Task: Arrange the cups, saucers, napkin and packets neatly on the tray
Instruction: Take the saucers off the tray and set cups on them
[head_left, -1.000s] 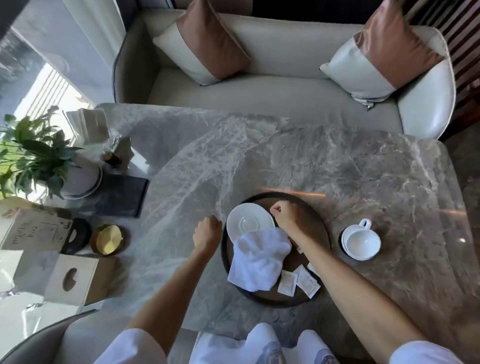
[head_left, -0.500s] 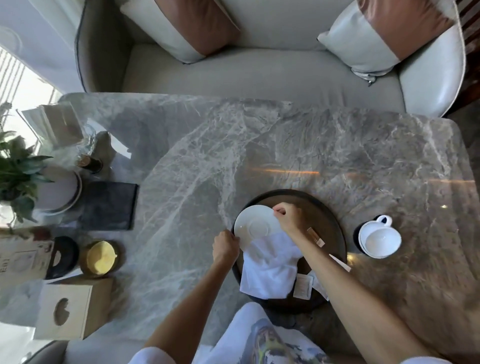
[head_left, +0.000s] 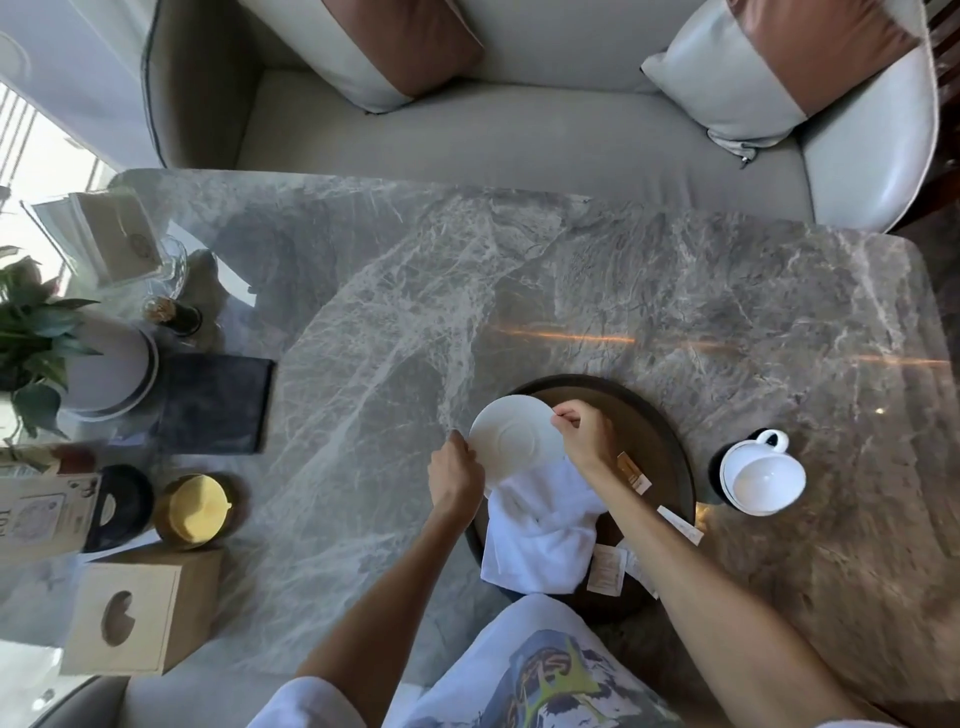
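A round dark tray sits on the marble table. At its left edge a white saucer is tilted, partly over a crumpled white napkin. My left hand grips the saucer's left rim, and my right hand pinches its right rim. Several packets lie on the tray: an orange one by my right wrist, white ones near the front, one over the rim. A white cup stands on its saucer on the table, right of the tray.
A tissue box, a gold tin, a dark folder, a potted plant and a card holder crowd the table's left side. A sofa with cushions stands beyond the far edge.
My left hand came in from the table to the saucer's left rim. The saucer now tilts between both hands. The camera moved closer over the table.
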